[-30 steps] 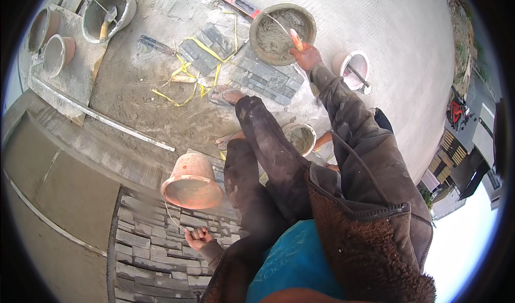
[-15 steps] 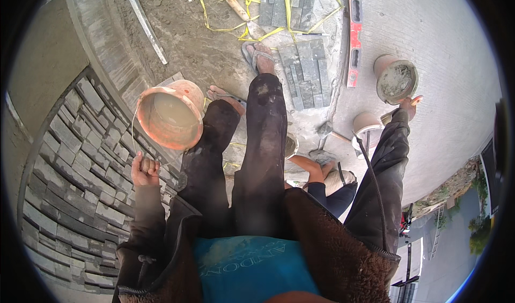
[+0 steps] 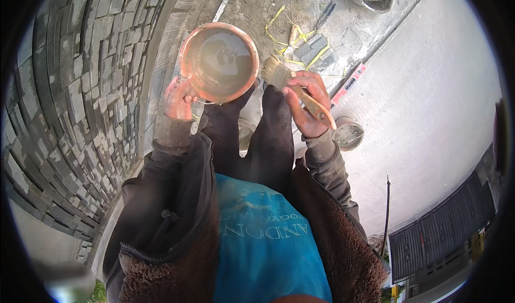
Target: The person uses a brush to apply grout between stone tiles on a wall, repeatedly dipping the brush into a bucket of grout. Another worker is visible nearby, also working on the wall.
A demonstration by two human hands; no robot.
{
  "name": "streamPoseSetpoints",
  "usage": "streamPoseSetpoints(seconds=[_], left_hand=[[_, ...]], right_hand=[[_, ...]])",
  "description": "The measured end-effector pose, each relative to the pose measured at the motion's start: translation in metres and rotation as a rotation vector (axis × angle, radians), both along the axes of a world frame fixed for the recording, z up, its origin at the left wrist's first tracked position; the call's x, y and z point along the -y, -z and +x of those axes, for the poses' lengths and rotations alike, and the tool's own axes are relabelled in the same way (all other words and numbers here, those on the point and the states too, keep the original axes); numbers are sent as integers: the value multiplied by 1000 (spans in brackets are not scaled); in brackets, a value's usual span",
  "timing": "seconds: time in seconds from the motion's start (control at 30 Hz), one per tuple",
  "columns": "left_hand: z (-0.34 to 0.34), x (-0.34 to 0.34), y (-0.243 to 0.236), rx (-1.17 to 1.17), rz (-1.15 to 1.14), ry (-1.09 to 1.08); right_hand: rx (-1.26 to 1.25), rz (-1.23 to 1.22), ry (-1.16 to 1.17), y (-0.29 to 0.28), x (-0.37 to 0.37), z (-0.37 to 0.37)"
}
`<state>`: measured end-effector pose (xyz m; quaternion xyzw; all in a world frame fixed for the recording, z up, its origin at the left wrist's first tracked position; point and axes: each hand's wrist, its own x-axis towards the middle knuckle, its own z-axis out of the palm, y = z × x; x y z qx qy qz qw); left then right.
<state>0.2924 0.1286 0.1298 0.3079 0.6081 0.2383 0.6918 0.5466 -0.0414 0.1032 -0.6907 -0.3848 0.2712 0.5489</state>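
An orange bucket (image 3: 185, 69) with murky greyish liquid hangs in front of me at the left. My left hand (image 3: 178, 96) is closed at its near left rim; whether the fingers hold the rim or the wire handle is hard to see. Across from it, my right hand (image 3: 308, 101) grips a wide brush (image 3: 316, 110) by its wooden handle. The pale bristles (image 3: 275, 71) point up and left, close to the bucket's right side but apart from it.
A stacked-stone wall (image 3: 80, 104) rises at my left. Ahead lie dark stone strips with yellow straps (image 3: 311, 48), a red level (image 3: 347, 84) and a mortar bucket (image 3: 370, 5). Another bucket (image 3: 348, 134) stands beyond my right hand. Pale concrete paving (image 3: 429, 88) stretches right.
My view has turned toward the wall. The orange bucket is raised closer to me, and my right hand has come in from the far right, bringing the brush beside it.
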Motion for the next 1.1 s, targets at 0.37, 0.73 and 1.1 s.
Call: streamPoseSetpoints(seconds=[0.37, 0.73, 1.1], left_hand=[[0, 10, -125, 400, 178, 74], [-42, -52, -181, 606, 200, -268], [-80, -88, -202, 477, 310, -931]], right_hand=[[429, -275, -633, -21, -162, -100], [494, 251, -535, -196, -221, -160], [149, 57, -1283, -172, -345, -180]])
